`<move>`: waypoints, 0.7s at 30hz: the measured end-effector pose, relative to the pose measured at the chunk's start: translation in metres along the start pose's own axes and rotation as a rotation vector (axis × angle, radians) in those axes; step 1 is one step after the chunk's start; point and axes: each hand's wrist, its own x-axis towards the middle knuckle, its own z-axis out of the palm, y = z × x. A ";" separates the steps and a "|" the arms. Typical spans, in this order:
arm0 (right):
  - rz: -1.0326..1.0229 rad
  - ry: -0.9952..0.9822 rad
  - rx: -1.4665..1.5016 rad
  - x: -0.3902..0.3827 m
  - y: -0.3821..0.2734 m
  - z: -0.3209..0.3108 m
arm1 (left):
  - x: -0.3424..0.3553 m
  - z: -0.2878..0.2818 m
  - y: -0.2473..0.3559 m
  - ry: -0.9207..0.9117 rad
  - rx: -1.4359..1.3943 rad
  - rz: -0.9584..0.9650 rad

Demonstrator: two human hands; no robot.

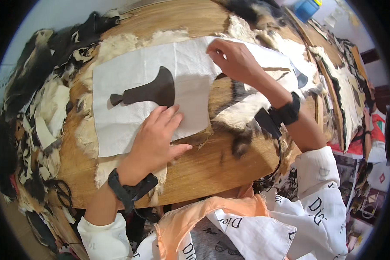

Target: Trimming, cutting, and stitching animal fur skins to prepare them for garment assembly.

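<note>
A dark, flat axe-shaped piece (pixel 154 90) with a flared end and a small knob lies on a white sheet (pixel 119 130), which is spread over the wooden table. My left hand (pixel 156 136) rests on the sheet, fingers stretched out flat, its fingertips at the lower edge of the dark piece. Over the far right part of the sheet, my right hand (pixel 236 60) is curled with thumb and fingers bent together. Whatever it may pinch is hidden. Patches of hairy hide (pixel 236 110) lie beside and partly under the sheet. Each wrist wears a black strapped device.
Hide scraps (pixel 47 108) are heaped along the left side, with black-handled scissors (pixel 63 193) near the table's left corner. More hides (pixel 333 78) and wooden strips lie at the right. A blue container with a yellow lid (pixel 305 9) stands at the far right. The wooden table (pixel 221 158) has a curved near edge.
</note>
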 end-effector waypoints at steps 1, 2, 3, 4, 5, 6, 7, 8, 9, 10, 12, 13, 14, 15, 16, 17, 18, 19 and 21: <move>-0.004 0.050 0.039 -0.014 0.001 -0.005 | 0.003 0.004 0.003 -0.004 0.059 0.005; 0.003 0.057 0.044 -0.028 -0.006 -0.009 | 0.004 0.005 0.000 -0.013 0.064 0.008; 0.001 0.007 0.157 -0.039 -0.020 -0.013 | 0.002 0.002 -0.005 -0.031 0.095 0.012; 0.006 -0.045 0.260 -0.052 -0.032 -0.016 | 0.001 0.000 -0.008 -0.049 0.118 0.024; -0.124 -0.054 0.287 -0.065 -0.041 -0.015 | 0.004 -0.004 -0.008 -0.055 0.118 0.026; -0.254 -0.067 0.314 -0.077 -0.047 -0.012 | 0.010 -0.009 -0.008 -0.098 -0.031 -0.182; -0.248 -0.068 0.318 -0.087 -0.054 -0.007 | 0.015 -0.012 -0.011 -0.141 -0.179 -0.392; -0.303 -0.136 0.244 -0.093 -0.065 -0.003 | 0.020 -0.018 -0.017 -0.140 -0.169 -0.397; -0.356 -0.208 0.171 -0.096 -0.072 0.005 | 0.025 -0.019 -0.031 -0.100 -0.002 -0.325; -0.358 -0.207 0.180 -0.097 -0.077 0.016 | 0.029 -0.019 -0.042 -0.061 0.164 -0.250; -0.325 -0.216 0.081 -0.099 -0.080 0.032 | 0.039 -0.005 -0.041 0.001 0.251 -0.163; -0.315 -0.266 0.038 -0.097 -0.083 0.036 | 0.041 -0.001 -0.040 0.066 0.350 -0.087; -0.318 -0.264 0.037 -0.097 -0.084 0.040 | 0.044 0.003 -0.043 0.068 0.354 -0.088; -0.311 -0.245 0.027 -0.098 -0.082 0.044 | 0.048 0.007 -0.047 0.022 0.425 0.043; -0.302 -0.225 0.016 -0.099 -0.082 0.048 | 0.050 0.011 -0.049 -0.024 0.496 0.176; -0.302 -0.223 0.009 -0.099 -0.082 0.049 | 0.051 0.016 -0.050 -0.053 0.429 0.168; -0.343 -0.230 -0.041 -0.100 -0.083 0.049 | 0.050 0.020 -0.054 -0.048 0.429 0.174; -0.384 -0.237 -0.091 -0.101 -0.084 0.050 | 0.048 0.022 -0.057 -0.080 0.413 0.182; -0.378 -0.234 -0.076 -0.105 -0.086 0.052 | 0.052 0.026 -0.056 -0.110 0.385 0.210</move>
